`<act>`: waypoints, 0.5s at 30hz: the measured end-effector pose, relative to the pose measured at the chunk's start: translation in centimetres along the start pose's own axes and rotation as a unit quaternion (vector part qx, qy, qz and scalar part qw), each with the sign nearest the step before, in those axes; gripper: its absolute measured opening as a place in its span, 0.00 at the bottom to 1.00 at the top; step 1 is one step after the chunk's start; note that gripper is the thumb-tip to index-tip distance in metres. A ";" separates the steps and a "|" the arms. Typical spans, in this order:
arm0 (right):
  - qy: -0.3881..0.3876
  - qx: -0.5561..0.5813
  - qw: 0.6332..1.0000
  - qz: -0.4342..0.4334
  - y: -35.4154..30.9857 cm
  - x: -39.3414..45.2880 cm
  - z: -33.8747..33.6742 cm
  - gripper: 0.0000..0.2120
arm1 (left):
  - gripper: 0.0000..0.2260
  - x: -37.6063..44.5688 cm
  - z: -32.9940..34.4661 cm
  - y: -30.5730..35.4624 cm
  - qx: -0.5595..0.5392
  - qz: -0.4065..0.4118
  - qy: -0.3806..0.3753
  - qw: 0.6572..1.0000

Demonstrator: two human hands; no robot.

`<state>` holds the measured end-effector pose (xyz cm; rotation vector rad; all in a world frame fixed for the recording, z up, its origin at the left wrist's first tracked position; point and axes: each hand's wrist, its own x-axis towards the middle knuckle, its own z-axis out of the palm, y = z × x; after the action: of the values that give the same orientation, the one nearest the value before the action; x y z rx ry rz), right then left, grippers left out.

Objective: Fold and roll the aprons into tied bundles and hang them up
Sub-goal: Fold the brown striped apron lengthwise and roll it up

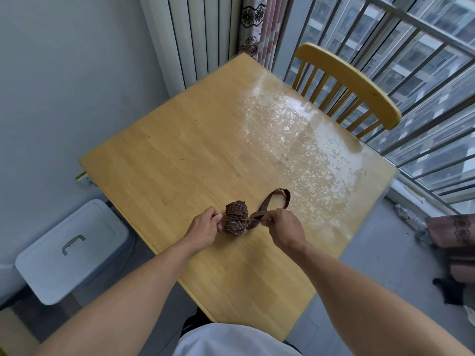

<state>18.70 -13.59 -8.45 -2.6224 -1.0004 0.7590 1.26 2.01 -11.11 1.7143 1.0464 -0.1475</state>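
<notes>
A brown striped apron rolled into a tight bundle lies on the wooden table, near its front edge. My left hand grips a tie end at the bundle's left side, fingers curled. My right hand pinches the other thin tie, pulled taut to the bundle's right. The apron's wider strap loop lies flat on the table behind my right hand.
A wooden chair stands at the table's far right side, against the barred window. A white lidded bin sits on the floor to the left. Brown cloth lies on the floor at right. A radiator stands behind the table.
</notes>
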 end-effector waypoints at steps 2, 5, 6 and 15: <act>-0.024 0.011 0.999 0.022 0.1 0.2 -0.4 0.08 | 0.11 0.2 0.2 -0.2 -0.002 -0.002 0.005 1.000; -0.095 0.094 0.991 0.014 -0.1 1.4 -1.7 0.04 | 0.10 0.7 -0.4 -0.9 0.009 -0.029 0.012 0.999; -0.117 0.110 0.987 0.001 -0.4 1.8 -2.1 0.06 | 0.10 0.9 -0.7 -1.0 0.010 -0.044 0.012 0.999; -0.214 0.028 0.974 -0.075 -3.2 1.2 0.5 0.34 | 0.30 1.2 -0.1 1.2 -0.061 -0.122 -0.039 0.990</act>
<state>17.42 -10.38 -8.15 -2.3494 -1.2444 1.3260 2.84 2.75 -10.87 1.4560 1.1793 -0.2975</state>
